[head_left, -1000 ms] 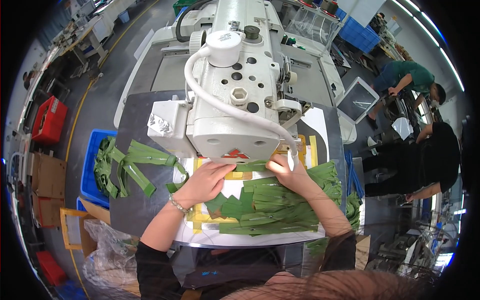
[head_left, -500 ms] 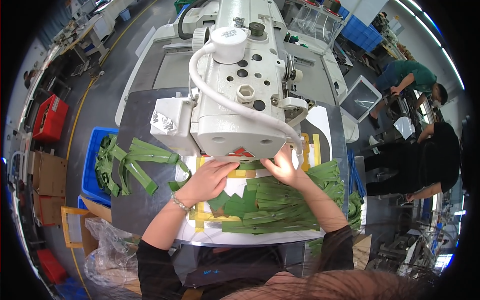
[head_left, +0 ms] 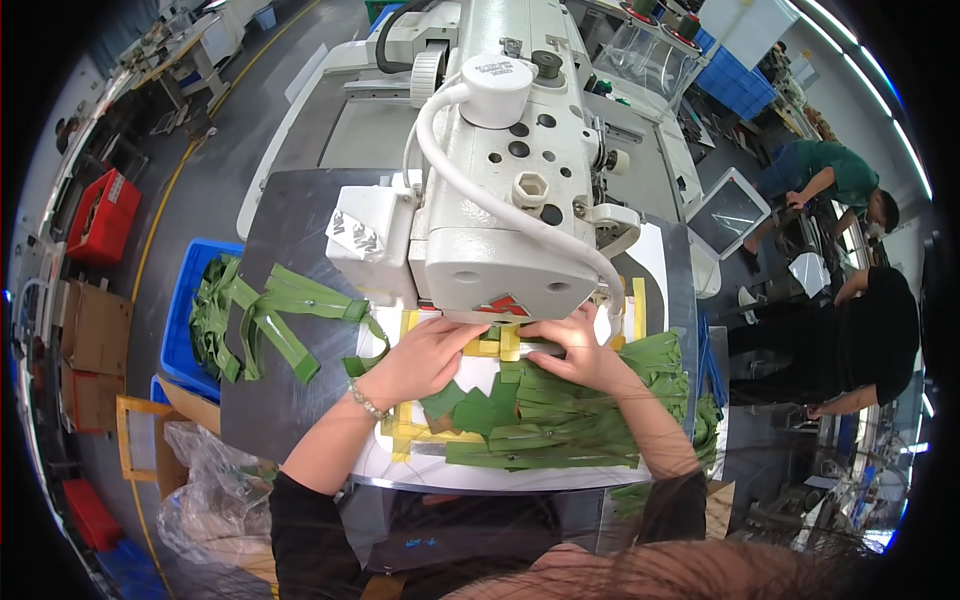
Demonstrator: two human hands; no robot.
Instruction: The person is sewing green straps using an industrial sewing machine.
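At the front of a white industrial sewing machine (head_left: 505, 250), my left hand (head_left: 425, 360) lies with fingers stretched toward the work under the head, resting beside a short green piece. My right hand (head_left: 580, 355) has its fingers bent at a yellow taped strip (head_left: 508, 342) and a narrow silvery strip; what it grips is unclear. Green fabric strips (head_left: 560, 425) with zippers cover the white, yellow-taped board (head_left: 395, 445) below both hands, especially at right. More green strips (head_left: 290, 340) trail from the left. The needle area is hidden by the machine head.
A blue bin (head_left: 182, 320) holds green strips at left, near a red crate (head_left: 100, 215), cardboard boxes (head_left: 90, 340) and a plastic bag (head_left: 200, 500). At right are a tilted screen (head_left: 725, 215) and two co-workers, one in green (head_left: 845, 185), one in black (head_left: 860, 340).
A yellow taped strip now shows between my hands. My right hand has shifted, its thumb now lower beside the silvery strip. The machine sits slightly farther right in view.
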